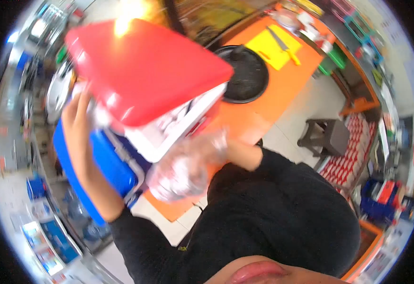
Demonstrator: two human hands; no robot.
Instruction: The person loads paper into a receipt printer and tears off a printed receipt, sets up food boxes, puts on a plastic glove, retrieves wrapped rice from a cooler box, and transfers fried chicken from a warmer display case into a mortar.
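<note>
A cooler box has a red lid (145, 66) raised at a tilt, with its white rim (162, 146) and pale contents showing beneath. My left hand (78, 111) is at the lid's left edge, fingers bent against it; the fingertips are partly hidden. In front of the cooler, my right hand (207, 149) is wrapped in clear, thin plastic and grips a clear plastic bag (176, 182). What the bag holds is blurred, pale and pinkish. A blue cooler box (114, 163) stands beside the red one, below my left forearm.
An orange table (283, 90) carries a round black tray (245, 78) and a yellow cutting board (268, 45) with a yellow-handled knife (283, 43). A brown stool (325, 137) stands on the tiled floor at the right. Shelves with goods line the left side.
</note>
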